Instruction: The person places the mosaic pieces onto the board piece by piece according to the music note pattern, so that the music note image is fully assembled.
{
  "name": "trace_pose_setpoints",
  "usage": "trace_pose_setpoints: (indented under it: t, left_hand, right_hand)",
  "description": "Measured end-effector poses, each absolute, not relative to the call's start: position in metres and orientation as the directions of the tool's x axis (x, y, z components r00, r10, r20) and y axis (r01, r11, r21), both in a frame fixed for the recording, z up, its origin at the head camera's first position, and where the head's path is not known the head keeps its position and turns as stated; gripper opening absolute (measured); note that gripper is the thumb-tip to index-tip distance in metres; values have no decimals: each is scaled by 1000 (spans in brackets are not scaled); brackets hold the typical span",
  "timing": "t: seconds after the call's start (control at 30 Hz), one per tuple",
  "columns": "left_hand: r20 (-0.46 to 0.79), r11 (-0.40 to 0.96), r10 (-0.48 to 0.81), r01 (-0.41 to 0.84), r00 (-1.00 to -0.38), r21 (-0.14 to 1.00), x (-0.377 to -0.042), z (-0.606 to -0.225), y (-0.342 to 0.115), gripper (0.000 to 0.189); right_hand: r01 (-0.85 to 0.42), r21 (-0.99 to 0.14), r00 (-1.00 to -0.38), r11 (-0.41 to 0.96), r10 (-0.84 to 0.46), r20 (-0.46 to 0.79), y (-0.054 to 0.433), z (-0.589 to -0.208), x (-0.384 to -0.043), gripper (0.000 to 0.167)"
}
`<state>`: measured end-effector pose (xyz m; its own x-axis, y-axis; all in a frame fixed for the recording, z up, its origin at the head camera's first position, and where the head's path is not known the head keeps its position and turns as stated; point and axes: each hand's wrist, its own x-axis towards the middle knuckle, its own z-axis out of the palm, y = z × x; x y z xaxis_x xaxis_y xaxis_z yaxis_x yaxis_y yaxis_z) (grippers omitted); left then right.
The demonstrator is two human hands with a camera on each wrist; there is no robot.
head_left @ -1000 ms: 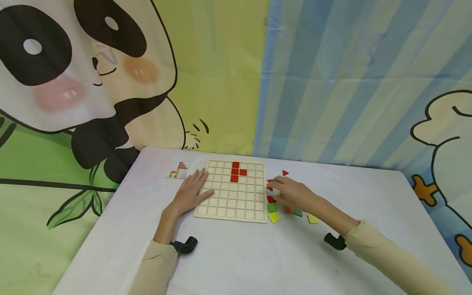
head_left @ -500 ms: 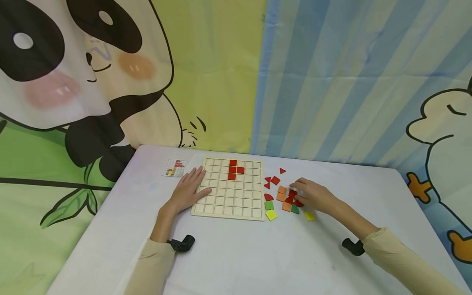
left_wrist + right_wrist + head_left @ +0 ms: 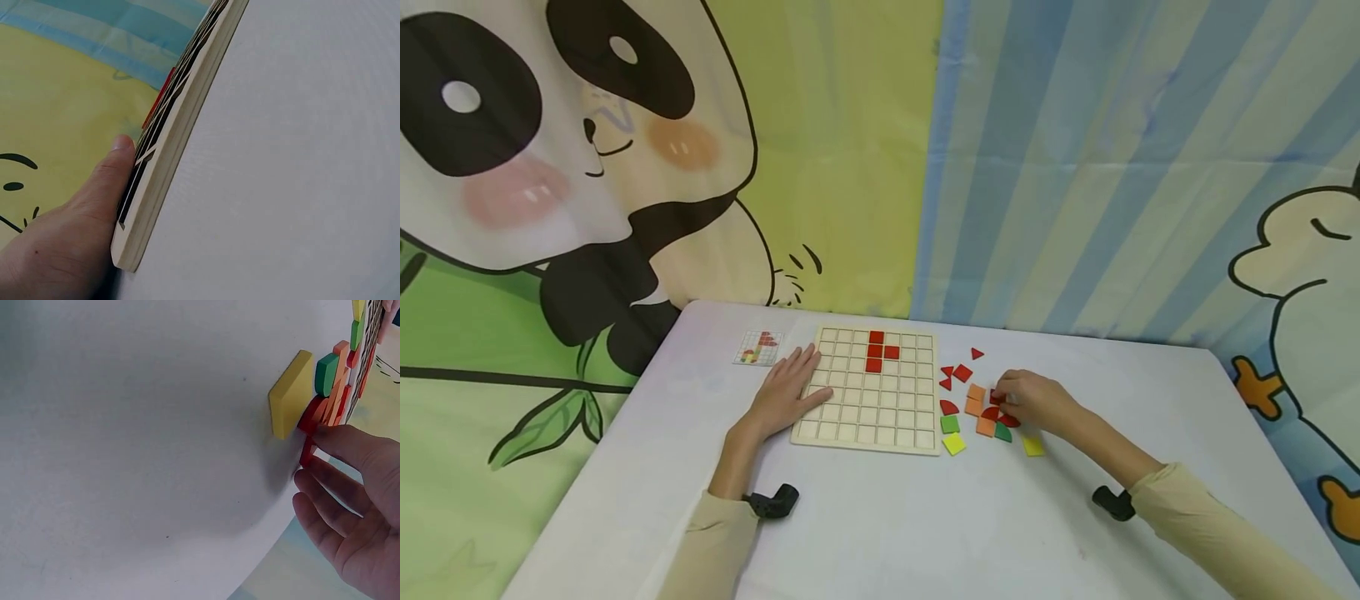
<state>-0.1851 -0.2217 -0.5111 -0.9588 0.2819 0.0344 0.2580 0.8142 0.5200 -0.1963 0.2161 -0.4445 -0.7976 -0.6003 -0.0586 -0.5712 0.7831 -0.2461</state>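
Observation:
My left hand [image 3: 786,392] lies flat with straight fingers on the left edge of the wooden grid board [image 3: 850,425]. In the left wrist view its thumb [image 3: 103,178] rests along the board's rim [image 3: 181,131]. Red square tiles [image 3: 874,364] fill several cells near the board's top. To the right of the board, my right hand [image 3: 1036,398] pinches a red square tile [image 3: 995,397] at the loose pieces. The right wrist view has thumb and forefinger around the red tile [image 3: 307,451], beside a red quarter-round piece [image 3: 312,415]; the other fingers are bent.
Orange tiles [image 3: 973,407], a green quarter-round [image 3: 1003,432], a light green tile [image 3: 950,424], yellow tiles [image 3: 1033,447] and red triangles [image 3: 977,353] lie right of the board. A pattern card [image 3: 758,348] lies left of it. A printed curtain [image 3: 1075,167] hangs behind the table.
My right hand has moved right, from the board's right edge to the pile of loose pieces, and its fingers have closed on a red square tile. The left hand has stayed on the board.

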Motion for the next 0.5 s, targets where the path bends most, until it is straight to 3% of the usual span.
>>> trace_pose_setpoints:
  t: [0.23, 0.5]
  left_hand:
    - [31, 816, 281, 256, -959, 518, -183, -512, -221, 85]
    - [30, 814, 283, 257, -959, 521, -185, -511, -222, 85]
  right_hand:
    - [-581, -241, -794, 778, -607, -45, 218, -447, -196, 17]
    - [-532, -330, -823, 780, -568, -14, 195, -433, -207, 22]
